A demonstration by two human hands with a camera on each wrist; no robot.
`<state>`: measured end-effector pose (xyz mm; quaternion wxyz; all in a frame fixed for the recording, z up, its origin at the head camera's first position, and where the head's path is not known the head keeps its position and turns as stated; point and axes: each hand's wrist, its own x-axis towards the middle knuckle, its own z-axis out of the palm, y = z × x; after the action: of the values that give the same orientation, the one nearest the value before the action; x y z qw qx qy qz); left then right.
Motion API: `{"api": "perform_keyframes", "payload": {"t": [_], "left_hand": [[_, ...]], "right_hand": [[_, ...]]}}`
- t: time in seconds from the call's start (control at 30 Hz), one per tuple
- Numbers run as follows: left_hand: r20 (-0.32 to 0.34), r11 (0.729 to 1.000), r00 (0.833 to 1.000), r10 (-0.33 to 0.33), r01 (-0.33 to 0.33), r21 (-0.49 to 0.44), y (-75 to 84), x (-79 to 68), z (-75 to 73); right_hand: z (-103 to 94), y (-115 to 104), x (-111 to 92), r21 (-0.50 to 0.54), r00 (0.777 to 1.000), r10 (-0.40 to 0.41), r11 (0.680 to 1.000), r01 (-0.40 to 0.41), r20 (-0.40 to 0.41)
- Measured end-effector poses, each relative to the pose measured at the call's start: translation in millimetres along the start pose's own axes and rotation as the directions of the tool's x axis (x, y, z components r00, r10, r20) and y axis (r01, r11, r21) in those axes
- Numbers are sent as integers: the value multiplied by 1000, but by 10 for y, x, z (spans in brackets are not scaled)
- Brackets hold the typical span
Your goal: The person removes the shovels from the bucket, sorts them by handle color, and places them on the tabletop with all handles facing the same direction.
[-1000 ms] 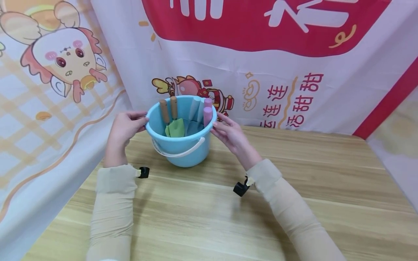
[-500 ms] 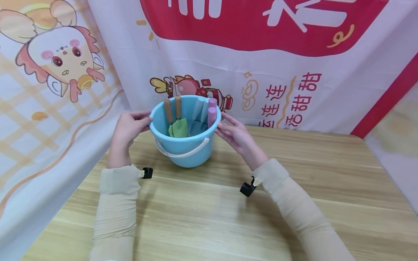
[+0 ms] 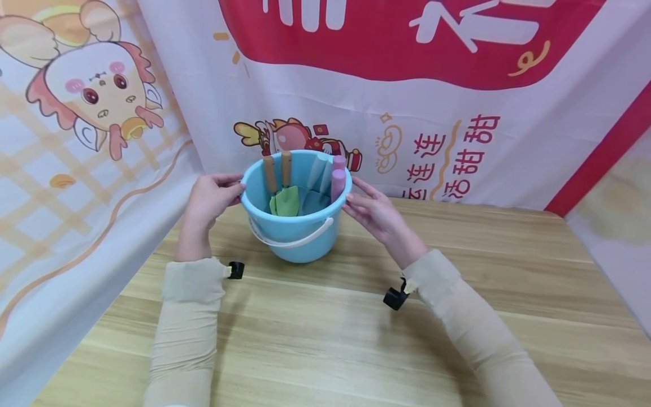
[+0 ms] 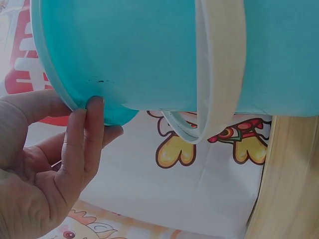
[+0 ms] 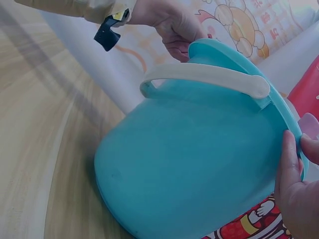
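Note:
A light blue bucket (image 3: pixel 300 237) stands upright on the wooden table, its white handle (image 3: pixel 292 244) hanging down on the near side. My left hand (image 3: pixel 216 195) pinches the rim on the left, thumb and fingertips at the edge, as the left wrist view also shows. On the opposite side my right hand (image 3: pixel 376 212) grips the rim, fingers outside and thumb at the lip (image 5: pixel 302 142). Inside the bucket lean green trowels (image 3: pixel 287 200) with brown handles, blue-grey tools (image 3: pixel 314 200) with pale blue handles, and two pink handles (image 3: pixel 338 180) whose lower ends are hidden.
The wooden tabletop (image 3: pixel 315 339) spreads in front of the bucket and to its right. A printed white and red cloth (image 3: pixel 396 96) hangs close behind the bucket. Another cloth with a cartoon figure (image 3: pixel 96 96) drapes along the left side. Small black cameras (image 3: pixel 395 298) sit at both cuffs.
The bucket has slid a little to the right, with both hands staying on its rim. The tools inside have moved along with it.

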<state>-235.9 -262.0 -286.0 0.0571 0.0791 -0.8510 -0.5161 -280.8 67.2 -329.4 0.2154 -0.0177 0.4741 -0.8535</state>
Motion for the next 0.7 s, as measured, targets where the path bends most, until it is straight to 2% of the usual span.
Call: {"api": "perform_keyframes", "payload": {"t": [0.37,0.7], "left_hand": [[4,1000,1000,-7,7,1,36,5,121],[22,1000,1000,21,-21,-5,70,27,211]], "right_hand": [[-114,-63,-76,7,1000,0,1000,0,6],[-200,-126,-136,5,1000,1,1000,-1,0]]}}
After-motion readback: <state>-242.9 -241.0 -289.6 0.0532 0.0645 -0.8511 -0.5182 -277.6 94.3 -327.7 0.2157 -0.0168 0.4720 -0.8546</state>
